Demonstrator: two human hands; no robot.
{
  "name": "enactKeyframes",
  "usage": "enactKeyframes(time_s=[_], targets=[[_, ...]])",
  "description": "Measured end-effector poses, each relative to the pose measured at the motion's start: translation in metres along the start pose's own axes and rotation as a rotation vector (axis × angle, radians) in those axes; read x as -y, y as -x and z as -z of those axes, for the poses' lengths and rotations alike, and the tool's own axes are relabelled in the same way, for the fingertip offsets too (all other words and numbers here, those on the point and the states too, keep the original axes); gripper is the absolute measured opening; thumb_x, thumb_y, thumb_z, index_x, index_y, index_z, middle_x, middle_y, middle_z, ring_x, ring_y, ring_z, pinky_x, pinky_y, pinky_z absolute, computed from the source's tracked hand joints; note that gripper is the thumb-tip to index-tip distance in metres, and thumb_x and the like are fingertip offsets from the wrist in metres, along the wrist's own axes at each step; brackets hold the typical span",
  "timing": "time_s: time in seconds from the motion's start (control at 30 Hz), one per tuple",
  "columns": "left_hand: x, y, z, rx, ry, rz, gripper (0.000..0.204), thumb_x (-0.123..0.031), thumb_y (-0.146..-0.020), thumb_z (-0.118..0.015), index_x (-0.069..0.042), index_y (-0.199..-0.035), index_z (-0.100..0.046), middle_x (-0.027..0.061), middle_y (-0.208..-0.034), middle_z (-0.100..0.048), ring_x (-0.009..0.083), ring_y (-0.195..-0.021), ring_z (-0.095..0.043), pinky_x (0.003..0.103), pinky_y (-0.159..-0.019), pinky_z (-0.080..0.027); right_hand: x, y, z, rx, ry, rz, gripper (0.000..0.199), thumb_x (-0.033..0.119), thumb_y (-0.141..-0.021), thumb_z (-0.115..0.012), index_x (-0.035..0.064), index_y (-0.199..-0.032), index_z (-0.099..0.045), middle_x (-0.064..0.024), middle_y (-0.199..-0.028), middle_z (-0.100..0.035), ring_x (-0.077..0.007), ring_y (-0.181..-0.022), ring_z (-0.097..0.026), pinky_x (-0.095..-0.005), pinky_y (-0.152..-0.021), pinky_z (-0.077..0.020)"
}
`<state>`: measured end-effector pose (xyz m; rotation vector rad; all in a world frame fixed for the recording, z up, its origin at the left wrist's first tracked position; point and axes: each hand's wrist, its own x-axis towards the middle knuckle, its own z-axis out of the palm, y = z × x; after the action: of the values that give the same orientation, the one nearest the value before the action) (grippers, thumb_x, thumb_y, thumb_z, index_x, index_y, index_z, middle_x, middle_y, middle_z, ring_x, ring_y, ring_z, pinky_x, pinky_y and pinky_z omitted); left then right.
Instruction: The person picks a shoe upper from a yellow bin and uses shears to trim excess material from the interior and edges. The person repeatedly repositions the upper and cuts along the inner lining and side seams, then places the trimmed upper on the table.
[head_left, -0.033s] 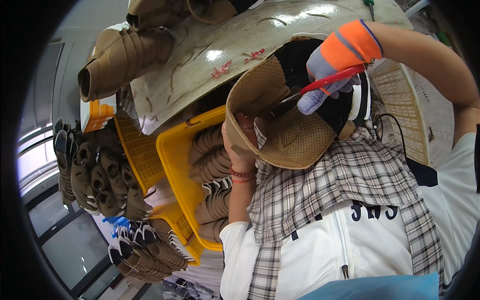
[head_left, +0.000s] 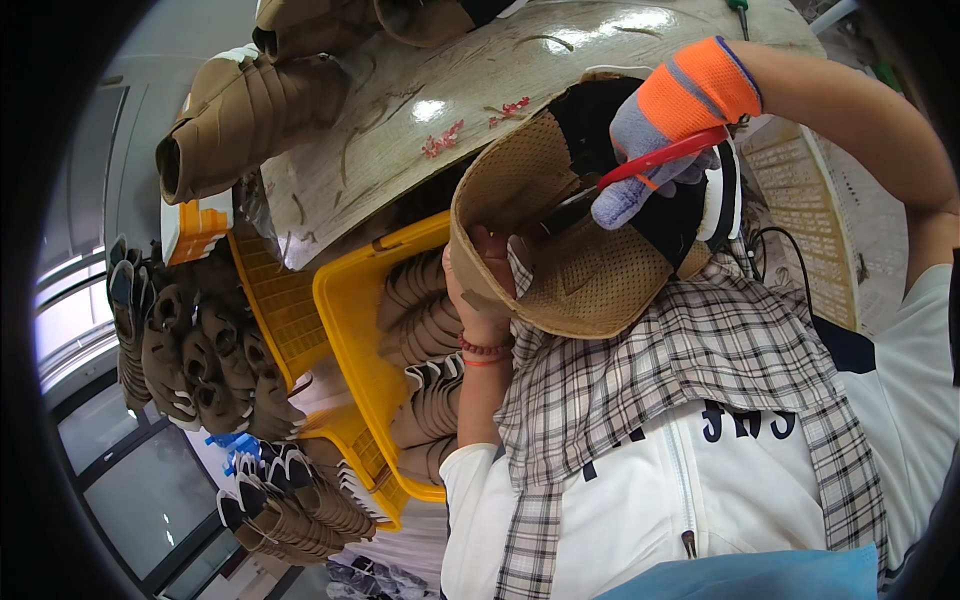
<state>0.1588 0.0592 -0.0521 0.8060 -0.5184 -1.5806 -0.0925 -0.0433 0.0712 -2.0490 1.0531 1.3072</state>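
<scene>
A tan mesh shoe upper with a black section and a white edge is held open in front of my chest. My left hand is closed around its left rim, thumb outside and some fingers showing at the inner side. My right hand, in a grey and orange knit glove, grips red-handled scissors. Their metal blades point down and left into the hollow of the upper. Shadow hides the blade tips, so I cannot tell whether they touch the material.
A worn, glossy table lies beyond the upper, with stacked brown uppers at its left end. Yellow crates holding more uppers stand to my left. Further left hang bunches of brown uppers. A beige perforated panel and a dark cable are at right.
My right hand and the scissors have shifted very slightly to the left. The left hand and the upper look almost unmoved.
</scene>
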Motion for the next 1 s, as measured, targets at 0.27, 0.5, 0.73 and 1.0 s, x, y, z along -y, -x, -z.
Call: enactKeyframes(time_s=[0.27, 0.5, 0.73, 1.0], targets=[[-0.001, 0.0, 0.01, 0.087, 0.032, -0.014, 0.017, -0.005, -0.094, -0.048, 0.002, -0.107, -0.057, 0.009, -0.097, -0.059, 0.0173, -0.09, -0.058, 0.036, -0.09, -0.049, 0.035, -0.005, 0.021, -0.04, 0.026, 0.101, 0.053, 0.051, -0.075, -0.07, 0.0018, -0.096, -0.066, -0.0116, -0.075, -0.066, -0.0229, -0.071, -0.063, -0.0346, -0.065, -0.0487], [0.002, -0.005, 0.012, 0.093, 0.174, 0.041, 0.018, -0.004, -0.093, -0.05, 0.002, -0.108, -0.056, 0.0099, -0.099, -0.061, 0.018, -0.093, -0.059, 0.037, -0.092, -0.05, 0.029, 0.008, 0.015, -0.022, -0.032, 0.108, 0.055, 0.053, -0.077, -0.068, 0.0002, -0.093, -0.065, -0.0127, -0.075, -0.065, -0.0234, -0.071, -0.062, -0.0349, -0.066, -0.0474], [0.007, -0.012, -0.002, 0.199, 0.013, -0.015, 0.016, -0.005, -0.092, -0.053, 0.001, -0.106, -0.056, 0.009, -0.098, -0.061, 0.0179, -0.089, -0.059, 0.036, -0.091, -0.049, 0.005, 0.053, -0.002, 0.027, -0.228, 0.07, 0.057, 0.055, -0.078, -0.066, -0.0013, -0.089, -0.064, -0.0137, -0.074, -0.064, -0.0239, -0.072, -0.06, -0.0352, -0.066, -0.0461], [-0.01, -0.008, -0.002, 0.083, -0.856, -0.375, 0.021, -0.019, -0.095, -0.051, -0.007, -0.11, -0.058, 0.0063, -0.101, -0.061, 0.0164, -0.095, -0.057, 0.031, -0.086, -0.045, -0.019, 0.058, -0.066, -0.779, -1.132, 0.712, 0.042, 0.04, -0.077, -0.074, 0.0027, -0.094, -0.065, -0.0033, -0.077, -0.065, -0.0139, -0.066, -0.061, -0.0278, -0.06, -0.0511]])
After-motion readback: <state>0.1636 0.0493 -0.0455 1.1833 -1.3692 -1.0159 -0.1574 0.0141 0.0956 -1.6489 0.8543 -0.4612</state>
